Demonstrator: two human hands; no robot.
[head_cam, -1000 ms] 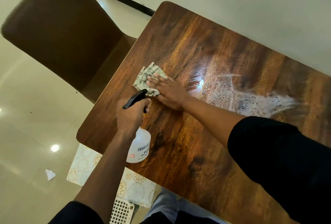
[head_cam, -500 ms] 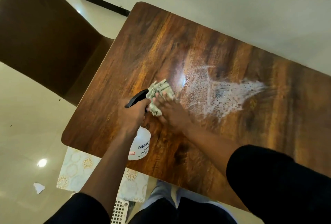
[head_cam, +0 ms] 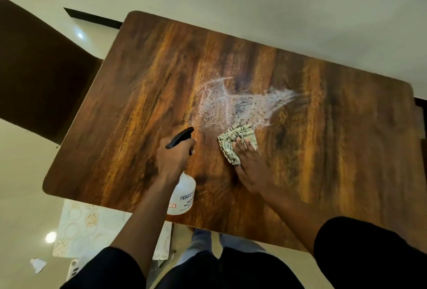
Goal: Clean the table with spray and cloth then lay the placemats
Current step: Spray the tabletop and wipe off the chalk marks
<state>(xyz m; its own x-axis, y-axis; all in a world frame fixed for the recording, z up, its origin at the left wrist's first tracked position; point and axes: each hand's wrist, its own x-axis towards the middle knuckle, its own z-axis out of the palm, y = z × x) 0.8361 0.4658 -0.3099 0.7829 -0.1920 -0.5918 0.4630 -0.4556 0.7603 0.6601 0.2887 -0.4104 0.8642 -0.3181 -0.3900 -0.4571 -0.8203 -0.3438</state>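
The left hand [head_cam: 176, 157] is curled round a bottle [head_cam: 182, 196], forearm reaching forward. The right hand [head_cam: 250, 164] lies flat, fingers straight, pressing a cloth [head_cam: 235, 138], arm angled inward.

Just black short sleeves [head_cam: 369, 249] on both arms, bare forearms, no watch or rings showing, and light blue-grey trousers [head_cam: 201, 240] lower down.
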